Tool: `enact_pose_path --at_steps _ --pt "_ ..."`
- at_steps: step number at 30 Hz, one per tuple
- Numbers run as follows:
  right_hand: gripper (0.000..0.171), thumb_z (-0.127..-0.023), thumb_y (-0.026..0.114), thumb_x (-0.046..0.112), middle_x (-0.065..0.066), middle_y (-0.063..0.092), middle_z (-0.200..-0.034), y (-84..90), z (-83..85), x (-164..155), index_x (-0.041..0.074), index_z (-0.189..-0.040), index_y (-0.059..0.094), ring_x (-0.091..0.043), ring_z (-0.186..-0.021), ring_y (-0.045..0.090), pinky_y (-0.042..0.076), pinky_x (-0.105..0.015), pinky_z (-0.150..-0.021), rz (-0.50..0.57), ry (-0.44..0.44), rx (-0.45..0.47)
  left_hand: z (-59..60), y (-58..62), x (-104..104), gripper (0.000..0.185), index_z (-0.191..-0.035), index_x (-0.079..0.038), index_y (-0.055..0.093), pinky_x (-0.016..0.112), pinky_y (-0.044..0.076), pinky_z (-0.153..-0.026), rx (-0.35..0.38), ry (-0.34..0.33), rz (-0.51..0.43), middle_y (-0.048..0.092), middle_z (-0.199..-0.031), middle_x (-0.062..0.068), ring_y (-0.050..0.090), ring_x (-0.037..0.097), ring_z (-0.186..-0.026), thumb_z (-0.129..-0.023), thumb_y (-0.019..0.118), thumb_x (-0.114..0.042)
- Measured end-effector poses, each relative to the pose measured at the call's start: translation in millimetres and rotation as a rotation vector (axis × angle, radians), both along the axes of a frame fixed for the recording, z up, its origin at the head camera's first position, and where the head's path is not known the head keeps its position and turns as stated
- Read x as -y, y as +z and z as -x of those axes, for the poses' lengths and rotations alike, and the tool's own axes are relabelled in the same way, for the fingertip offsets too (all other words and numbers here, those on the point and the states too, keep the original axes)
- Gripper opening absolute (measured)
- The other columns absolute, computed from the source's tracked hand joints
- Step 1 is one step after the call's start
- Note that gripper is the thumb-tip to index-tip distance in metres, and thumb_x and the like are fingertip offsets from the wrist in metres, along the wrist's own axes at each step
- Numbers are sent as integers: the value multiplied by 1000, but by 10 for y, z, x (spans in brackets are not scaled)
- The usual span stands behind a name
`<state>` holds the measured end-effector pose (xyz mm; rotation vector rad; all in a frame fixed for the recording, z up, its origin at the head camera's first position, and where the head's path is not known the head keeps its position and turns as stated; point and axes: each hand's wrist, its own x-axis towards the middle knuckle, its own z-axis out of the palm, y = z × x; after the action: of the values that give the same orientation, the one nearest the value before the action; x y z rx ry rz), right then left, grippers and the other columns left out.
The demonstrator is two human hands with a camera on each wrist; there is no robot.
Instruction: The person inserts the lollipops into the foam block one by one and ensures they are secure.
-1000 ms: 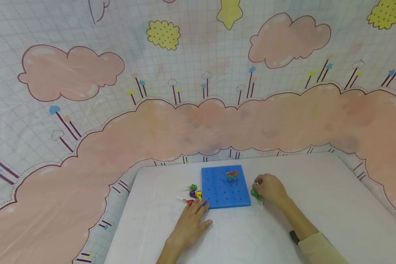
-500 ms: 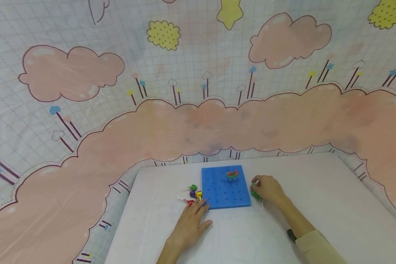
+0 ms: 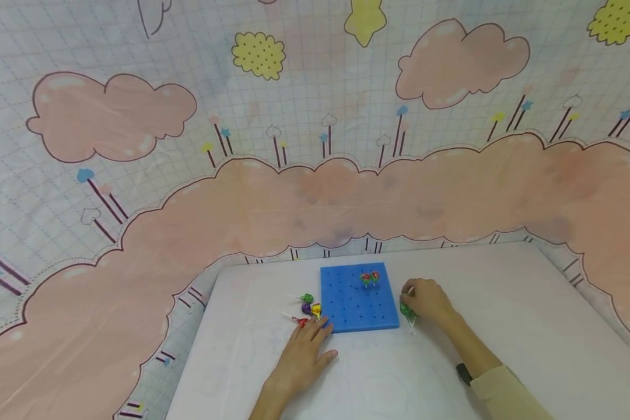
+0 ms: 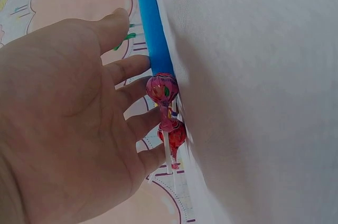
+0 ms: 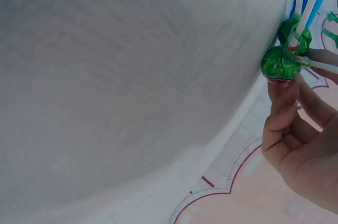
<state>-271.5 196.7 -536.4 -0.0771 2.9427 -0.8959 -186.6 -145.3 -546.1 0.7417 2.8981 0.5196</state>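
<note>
Head view: left hand [image 3: 300, 357] lies flat on the worktop [image 3: 504, 303], fingers relaxed by the loose lollipops [image 3: 308, 307]. Right hand [image 3: 429, 300] now pinches a green lollipop [image 3: 406, 310], lifted slightly beside the blue pegboard [image 3: 358, 298], two lollipops [image 3: 370, 277] standing farther back.

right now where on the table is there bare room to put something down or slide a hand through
Bare cloth lies right of the right hand out to the table edge, and near the person between both forearms. Left of the loose lollipops is free too. Crowded: around the blue pegboard, with the left hand at its corner and green lollipops on its right.
</note>
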Motion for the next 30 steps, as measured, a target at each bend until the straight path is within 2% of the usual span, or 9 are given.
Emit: enact_pose_path --at_steps 7,12,17,30 --pt "8 -95 73 9 -4 67 -84 2 1 -26 2 -100 73 -19 -74 61 57 -35 -69 57 0 -70 5 -18 5 60 -157 -14 48 61 26 -123 -1 -2 -3 36 -168 6 28 36 -156 -107 53 -48" --pt "17 -95 75 17 -5 67 -86 9 13 -7 2 -104 74 -20 -77 61 56 -36 -70 21 -4 -16 9 -18 10 61 -158 -15 47 61 25 -124 6 1 4 35 -168 5 27 35 -156 -108 52 -50" --pt "17 -95 75 19 -4 68 -82 19 6 5 2 -99 74 -19 -73 61 55 -34 -66 -20 5 39 4 -9 8 60 -157 -14 48 61 26 -124 4 -3 -10 36 -168 6 28 36 -156 -107 54 -48" --pt "16 -96 74 17 -5 67 -81 -9 45 21 2 -101 73 -18 -69 60 54 -30 -61 19 -18 17 17 -26 15 60 -157 -16 48 60 25 -124 -1 0 -4 36 -168 5 27 35 -156 -107 54 -48"
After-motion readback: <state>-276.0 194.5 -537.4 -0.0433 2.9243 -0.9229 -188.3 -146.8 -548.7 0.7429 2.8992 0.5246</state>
